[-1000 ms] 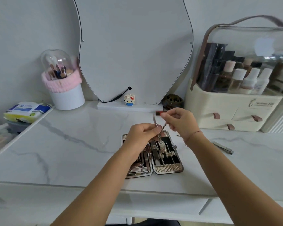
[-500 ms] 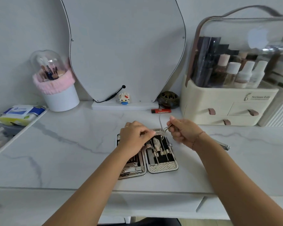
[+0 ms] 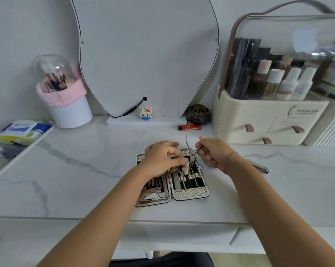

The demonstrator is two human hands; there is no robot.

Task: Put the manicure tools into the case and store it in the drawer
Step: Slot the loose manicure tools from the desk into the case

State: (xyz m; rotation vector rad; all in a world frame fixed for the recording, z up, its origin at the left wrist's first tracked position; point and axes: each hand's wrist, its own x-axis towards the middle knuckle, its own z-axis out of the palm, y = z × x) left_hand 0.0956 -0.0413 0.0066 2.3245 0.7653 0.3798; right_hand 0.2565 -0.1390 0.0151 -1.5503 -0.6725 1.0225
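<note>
An open manicure case (image 3: 189,194) with a gold mesh lining lies flat on the marble table (image 3: 85,180), holding several metal tools under its straps. My right hand (image 3: 213,153) pinches one handle of a silver cuticle nipper (image 3: 189,148), whose jaws point down into the case's right half. My left hand (image 3: 162,160) rests on the case, its fingers pressing at the elastic strap beside the nipper's tip. A silver nail clipper (image 3: 259,166) lies on the table to the right, behind my right wrist.
A mirror (image 3: 147,54) stands at the back with a small toy figure (image 3: 145,112), a dark jar (image 3: 198,114) and a red lighter (image 3: 189,127). A cream organizer (image 3: 268,120) with small drawers stands right. A brush holder (image 3: 66,105) and wipes (image 3: 22,131) are left. A drawer front (image 3: 178,237) runs below the table edge.
Both hands came down from above the case to its surface. The nipper's jaws now reach into the right half, and my left hand presses on the strap.
</note>
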